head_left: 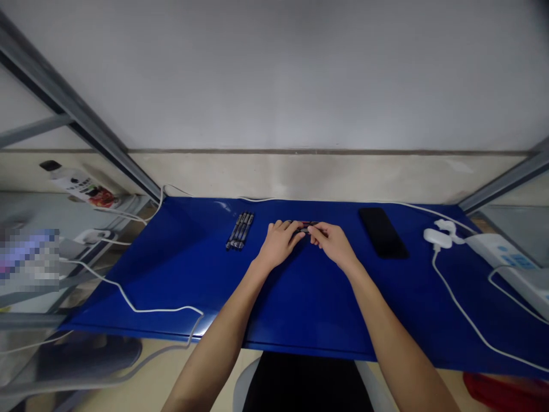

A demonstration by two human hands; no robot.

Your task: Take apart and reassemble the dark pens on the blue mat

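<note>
My left hand (278, 245) and my right hand (333, 243) meet over the middle of the blue desk. Between them are dark pens (307, 230), lying crosswise and mostly covered by my fingers; a reddish strip shows along the far side. The left hand grips their left end, fingers over the top and thumb on the near side. At the right end, my right thumb and fingers pinch a pen. To the left of my hands, several black pens (239, 231) lie side by side in a neat row, pointing away from me.
A black phone (383, 232) lies right of my hands on the blue desk (309, 303). Farther right are a white charger (437, 238) and a power strip (510, 263). White cables cross both sides. A bottle (81, 186) stands beyond the left metal frame.
</note>
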